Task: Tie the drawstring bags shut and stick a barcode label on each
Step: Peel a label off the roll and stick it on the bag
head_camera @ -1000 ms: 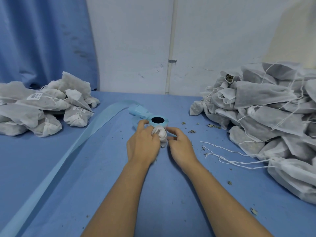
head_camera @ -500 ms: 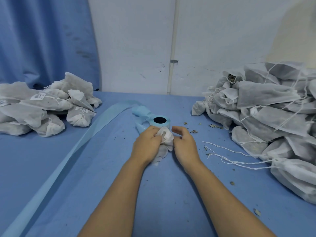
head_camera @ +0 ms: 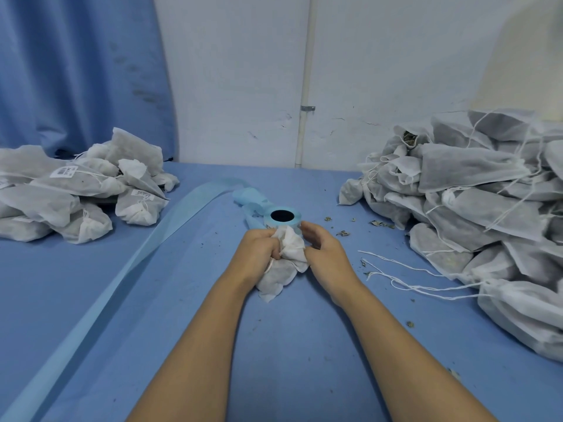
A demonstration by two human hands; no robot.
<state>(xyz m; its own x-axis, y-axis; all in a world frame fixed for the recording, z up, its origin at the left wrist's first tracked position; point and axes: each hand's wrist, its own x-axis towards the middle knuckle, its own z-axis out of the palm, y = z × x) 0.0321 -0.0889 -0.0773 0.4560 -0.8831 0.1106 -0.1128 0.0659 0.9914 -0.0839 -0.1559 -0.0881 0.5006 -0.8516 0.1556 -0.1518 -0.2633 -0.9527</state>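
**Both hands on one bag, just in front of the label roll**

I had one white drawstring bag [head_camera: 280, 274] at the middle of the blue bench [head_camera: 182, 330], its lower end lying on the bench between my wrists. My left hand [head_camera: 260, 254] gripped the bunched neck, the fingers [head_camera: 274, 249] curled tight round the cloth. My right hand [head_camera: 327, 254] came in from the other side, its fingers [head_camera: 311, 240] bent in against the crumpled mouth of the bag and holding the fabric there. Whether they also had the string, I could not tell; the folds hid it.

Just beyond my knuckles stood the label roll [head_camera: 282, 219], pale blue with a dark core, touching or nearly touching the top of the bag. Its backing strip [head_camera: 122, 269] ran away from it in a long band across the bench toward my left.

Well off to my left lay the pile of tied bags [head_camera: 76, 202], two of them showing a barcode label [head_camera: 65, 171]. On my right the bigger heap of untied bags [head_camera: 472, 214] sat with open mouths, and loose white strings [head_camera: 405, 277] trailed from it over the bench toward my right forearm. Bits of dried leaf [head_camera: 377, 223] were scattered near that heap. A blue curtain [head_camera: 79, 71] hung behind the left pile, beside a white wall [head_camera: 237, 71].
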